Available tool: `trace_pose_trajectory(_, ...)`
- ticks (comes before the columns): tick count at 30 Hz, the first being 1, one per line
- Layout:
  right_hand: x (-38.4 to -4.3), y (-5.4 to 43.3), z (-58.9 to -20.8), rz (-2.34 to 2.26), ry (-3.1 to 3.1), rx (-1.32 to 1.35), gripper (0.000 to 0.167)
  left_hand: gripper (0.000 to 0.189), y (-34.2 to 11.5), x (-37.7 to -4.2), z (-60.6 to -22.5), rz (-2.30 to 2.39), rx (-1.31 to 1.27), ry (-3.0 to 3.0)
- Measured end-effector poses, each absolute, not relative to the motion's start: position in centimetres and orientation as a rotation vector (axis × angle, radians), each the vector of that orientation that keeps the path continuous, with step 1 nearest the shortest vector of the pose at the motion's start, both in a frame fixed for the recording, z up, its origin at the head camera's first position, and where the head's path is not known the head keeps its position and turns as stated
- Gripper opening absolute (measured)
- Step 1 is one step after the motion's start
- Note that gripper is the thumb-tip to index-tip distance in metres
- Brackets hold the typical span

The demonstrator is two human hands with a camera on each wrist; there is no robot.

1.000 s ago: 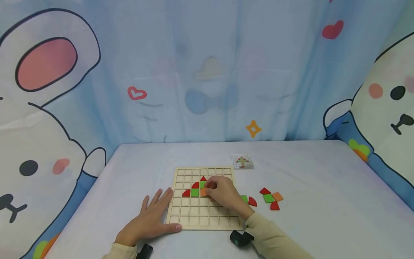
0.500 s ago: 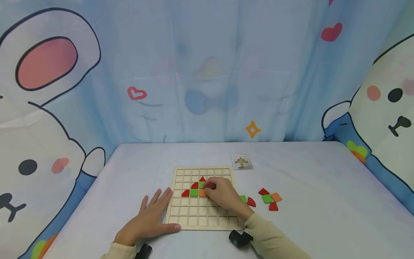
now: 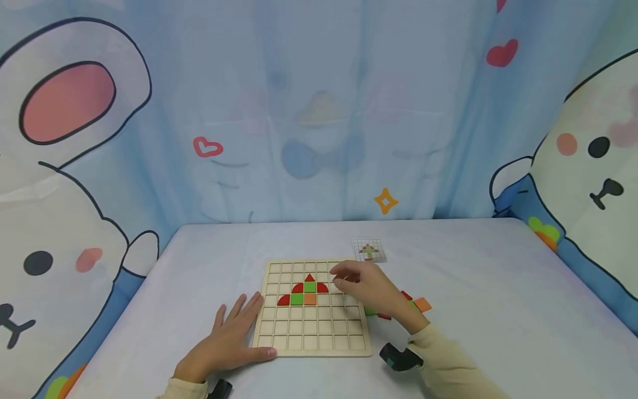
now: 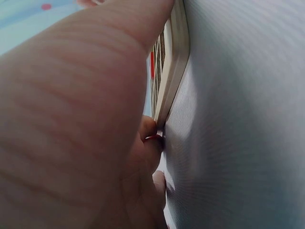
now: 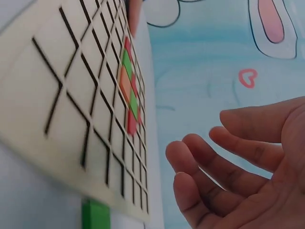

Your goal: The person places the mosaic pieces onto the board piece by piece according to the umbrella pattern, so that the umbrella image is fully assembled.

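Observation:
A wooden grid board (image 3: 339, 327) lies on the table. Set in its cells are a red triangle (image 3: 309, 278), red quarter-circle tiles (image 3: 322, 288) (image 3: 297, 288) (image 3: 283, 300), green squares (image 3: 296, 299) (image 3: 309, 287) and an orange square (image 3: 309, 300). My left hand (image 3: 224, 343) rests with fingers spread at the board's left edge, its thumb at the near-left corner. Over the board's right side is my right hand (image 3: 366, 285), fingers loosely bent. In the right wrist view, nothing is between the right hand's fingers (image 5: 200, 162).
Right of the board lie loose tiles, partly hidden by the right forearm: a green tile (image 3: 371, 311), an orange square (image 3: 422, 304) and red ones (image 3: 406, 295). A small card with a gridded picture (image 3: 369, 250) lies behind the board's right corner. A patterned curtain (image 3: 319, 111) hangs behind.
My right hand has let go of the red quarter-circle tile, which now shows beside the upper green square, and moved right with its fingers parted. My left hand stays at the board's edge.

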State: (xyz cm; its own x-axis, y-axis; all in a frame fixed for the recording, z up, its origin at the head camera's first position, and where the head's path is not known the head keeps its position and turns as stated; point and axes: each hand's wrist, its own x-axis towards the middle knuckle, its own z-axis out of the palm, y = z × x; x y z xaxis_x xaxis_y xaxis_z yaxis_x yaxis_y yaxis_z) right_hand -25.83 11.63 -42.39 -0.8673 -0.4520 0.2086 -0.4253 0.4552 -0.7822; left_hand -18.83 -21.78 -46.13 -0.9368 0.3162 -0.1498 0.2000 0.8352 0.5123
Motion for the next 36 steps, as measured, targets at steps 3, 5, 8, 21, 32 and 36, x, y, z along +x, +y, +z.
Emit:
trace_pose_trajectory(3,-25.9,13.5,-42.0,-1.334,2.707,-0.8,0.025,0.12,-21.7,-18.7,-46.0,0.746,0.408,2.791)
trace_pose_trajectory(5,-25.8,14.6,-41.7,-1.297,2.726,-0.784,0.026,0.12,-21.7,-18.6,-46.0,0.746,0.407,2.791)
trace_pose_trajectory(8,-25.7,16.0,-41.5,-1.26,2.717,-0.757,0.028,0.121,-21.8,-18.7,-46.1,0.739,0.403,2.792)
trace_pose_trajectory(21,-26.2,19.2,-41.5,-1.128,2.679,-0.764,0.029,0.123,-21.8,-18.9,-46.6,0.711,0.39,2.803)
trace_pose_trajectory(32,-26.9,21.9,-41.5,-1.014,2.673,-0.624,0.031,0.122,-21.7,-18.7,-46.4,0.712,0.402,2.81)
trace_pose_trajectory(36,-26.9,22.3,-41.6,-1.002,2.654,-0.587,0.032,0.122,-21.8,-18.8,-46.6,0.717,0.403,2.814)
